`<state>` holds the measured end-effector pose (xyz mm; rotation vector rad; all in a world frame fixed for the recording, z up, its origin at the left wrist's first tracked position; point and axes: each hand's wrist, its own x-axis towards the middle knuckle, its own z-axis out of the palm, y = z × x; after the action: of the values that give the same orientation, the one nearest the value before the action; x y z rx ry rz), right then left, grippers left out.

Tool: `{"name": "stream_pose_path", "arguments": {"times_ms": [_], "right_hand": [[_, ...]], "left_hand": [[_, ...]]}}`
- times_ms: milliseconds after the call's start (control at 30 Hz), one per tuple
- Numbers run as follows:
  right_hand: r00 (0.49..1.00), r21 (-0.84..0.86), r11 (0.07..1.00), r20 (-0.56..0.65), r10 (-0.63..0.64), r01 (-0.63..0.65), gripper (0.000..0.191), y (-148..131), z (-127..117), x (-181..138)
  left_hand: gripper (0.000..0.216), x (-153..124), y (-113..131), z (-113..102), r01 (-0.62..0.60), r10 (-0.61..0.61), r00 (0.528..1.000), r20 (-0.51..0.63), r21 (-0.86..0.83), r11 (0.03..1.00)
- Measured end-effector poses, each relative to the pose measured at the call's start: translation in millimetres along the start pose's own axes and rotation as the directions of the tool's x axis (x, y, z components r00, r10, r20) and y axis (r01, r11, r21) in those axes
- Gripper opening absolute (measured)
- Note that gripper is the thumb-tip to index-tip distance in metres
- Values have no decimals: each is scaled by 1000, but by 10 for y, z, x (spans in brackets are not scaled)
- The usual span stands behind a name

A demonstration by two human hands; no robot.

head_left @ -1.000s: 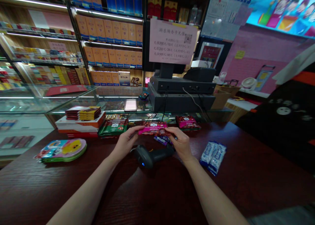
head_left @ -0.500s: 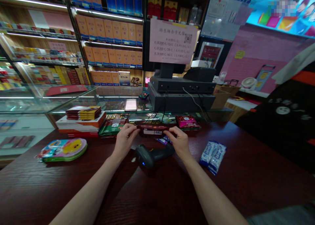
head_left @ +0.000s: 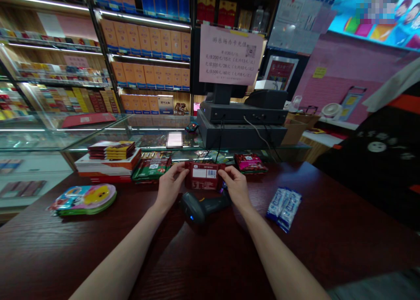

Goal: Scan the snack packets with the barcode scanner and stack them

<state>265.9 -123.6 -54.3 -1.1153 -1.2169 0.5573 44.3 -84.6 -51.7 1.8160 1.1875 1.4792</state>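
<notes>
A dark red snack packet point(head_left: 204, 182) with a white label and barcode faces me, held up by its two ends. My left hand point(head_left: 171, 182) pinches the left end, and my right hand point(head_left: 235, 184) pinches the right end. Just below the packet, a black barcode scanner point(head_left: 200, 209) lies on the dark wooden counter point(head_left: 197, 260), a blue light glowing on its head. Something purple point(head_left: 224, 186), mostly hidden, shows between the packet and my right hand.
Blue-and-white packets point(head_left: 284, 209) lie at right. Green packets point(head_left: 152, 167), stacked boxes point(head_left: 108, 167) and cartoon-printed packs point(head_left: 85, 199) are at left. Pink packets point(head_left: 250, 163) sit before the glass case, below the register point(head_left: 241, 129). A person in dark clothes point(head_left: 374, 160) is at far right.
The packet has tilted from nearly edge-on so its broad labelled back now faces me and hides more of the purple item. Both hands have shifted slightly with it, keeping their pinch.
</notes>
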Motion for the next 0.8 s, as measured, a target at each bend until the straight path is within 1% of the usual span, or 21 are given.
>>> {"name": "stream_pose_path", "arguments": {"times_ms": [100, 167, 267, 367, 500, 600, 700, 800], "right_hand": [[1000, 17, 1000, 0, 18, -18, 29, -23, 18, 0], [1000, 8, 1000, -7, 25, -25, 30, -9, 26, 4], [999, -8, 999, -23, 33, -33, 30, 65, 26, 16], [998, -12, 999, -35, 42, -43, 29, 162, 14, 38], [998, -38, 998, -47, 43, -44, 29, 215, 12, 69], [999, -43, 999, -39, 32, -33, 29, 179, 24, 86], [999, -62, 998, -22, 28, -29, 29, 125, 40, 87], [999, -89, 996, -23, 26, -28, 31, 86, 57, 73]], "left_hand": [[51, -3, 44, 10, -48, 48, 999, -19, 25, 999], [56, 2, 41, 2, -83, 84, 996, -12, 55, 995], [56, 26, 0, -32, -141, 136, 989, 52, 97, 985], [61, 59, -55, -86, -186, 169, 973, 155, 105, 977], [80, 92, -114, -167, -246, 206, 935, 288, 109, 963], [99, 110, -147, -215, -322, 251, 904, 347, 163, 932], [112, 114, -166, -233, -407, 293, 873, 390, 252, 878], [120, 92, -158, -221, -494, 333, 841, 427, 354, 794]]}}
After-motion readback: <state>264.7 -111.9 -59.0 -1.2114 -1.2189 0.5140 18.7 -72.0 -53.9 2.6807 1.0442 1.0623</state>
